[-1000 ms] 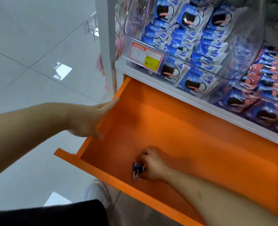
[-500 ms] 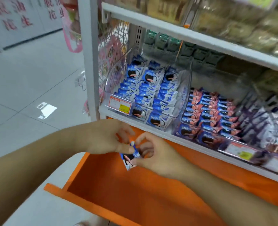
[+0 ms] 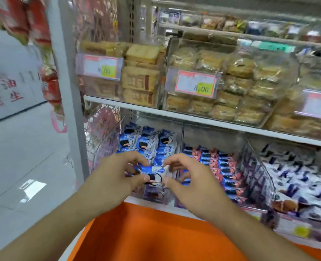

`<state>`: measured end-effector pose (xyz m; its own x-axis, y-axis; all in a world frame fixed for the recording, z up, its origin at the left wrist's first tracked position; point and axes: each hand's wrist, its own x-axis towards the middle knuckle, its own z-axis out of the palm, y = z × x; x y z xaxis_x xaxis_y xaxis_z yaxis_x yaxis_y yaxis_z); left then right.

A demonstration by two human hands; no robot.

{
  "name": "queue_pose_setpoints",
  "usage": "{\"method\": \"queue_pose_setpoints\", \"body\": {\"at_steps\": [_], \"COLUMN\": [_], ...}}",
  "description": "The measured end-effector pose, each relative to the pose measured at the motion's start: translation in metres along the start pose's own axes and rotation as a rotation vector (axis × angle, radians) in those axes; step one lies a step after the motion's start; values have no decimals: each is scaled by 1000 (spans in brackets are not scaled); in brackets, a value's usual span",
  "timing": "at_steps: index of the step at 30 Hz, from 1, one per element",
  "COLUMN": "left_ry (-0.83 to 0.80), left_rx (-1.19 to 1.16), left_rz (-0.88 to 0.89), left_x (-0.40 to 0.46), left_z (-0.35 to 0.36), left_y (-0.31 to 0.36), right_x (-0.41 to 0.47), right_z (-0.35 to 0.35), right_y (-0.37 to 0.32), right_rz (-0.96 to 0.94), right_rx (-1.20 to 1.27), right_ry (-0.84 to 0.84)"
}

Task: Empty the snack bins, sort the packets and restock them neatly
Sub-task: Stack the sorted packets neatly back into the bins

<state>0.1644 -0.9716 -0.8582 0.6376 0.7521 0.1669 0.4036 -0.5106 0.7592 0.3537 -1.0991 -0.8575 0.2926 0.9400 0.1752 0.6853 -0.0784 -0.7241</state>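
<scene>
- Up front in the head view, both hands meet before the lower shelf and share one blue-and-white cookie packet [image 3: 155, 173].
- Left hand [image 3: 118, 178]: thumb and fingers curl round the packet's left end and pinch it.
- Right hand [image 3: 186, 181]: forefinger and thumb pinch the packet's right end; the other fingers curl loosely beneath.
- Held crosswise between the two hands, the packet sits just in front of the clear bin of blue packets [image 3: 146, 144] on the lower shelf, above the orange drawer [image 3: 146, 236].
- That bin is stacked with matching blue-and-white packets standing in rows.
- Just beside it to the right is a clear bin of pink-and-blue packets [image 3: 218, 166], also in rows.
- Farther right, a bin of purple-and-white packets [image 3: 295, 176] appears blurred.
- On the shelf above, clear bins hold tan biscuit packs [image 3: 140, 80] and wrapped golden pastries [image 3: 238, 91].
- A price tag [image 3: 195, 82] with a pink border and a yellow patch reading 8.00 hangs on the front of the pastry bin; a similar tag [image 3: 101, 67] hangs on the biscuit bin.
- A grey upright post [image 3: 69, 91] frames the shelving's left edge, with pale floor tiles [image 3: 24, 166] beyond.
</scene>
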Motion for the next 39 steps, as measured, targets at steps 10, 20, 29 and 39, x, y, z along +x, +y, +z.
{"method": "queue_pose_setpoints", "body": {"at_steps": [10, 20, 29, 39], "left_ry": [117, 247, 188, 91], "left_rx": [220, 541, 644, 837], "left_rz": [83, 284, 381, 456], "left_x": [158, 219, 212, 209], "left_z": [46, 106, 107, 123], "left_y": [-23, -67, -54, -59], "right_x": [30, 33, 31, 30], "right_z": [-10, -2, -2, -1], "right_y": [57, 71, 68, 66], "right_rz": [-70, -111, -134, -125], "right_rx": [-383, -320, -323, -297], "right_ry": [-76, -23, -5, 6]}}
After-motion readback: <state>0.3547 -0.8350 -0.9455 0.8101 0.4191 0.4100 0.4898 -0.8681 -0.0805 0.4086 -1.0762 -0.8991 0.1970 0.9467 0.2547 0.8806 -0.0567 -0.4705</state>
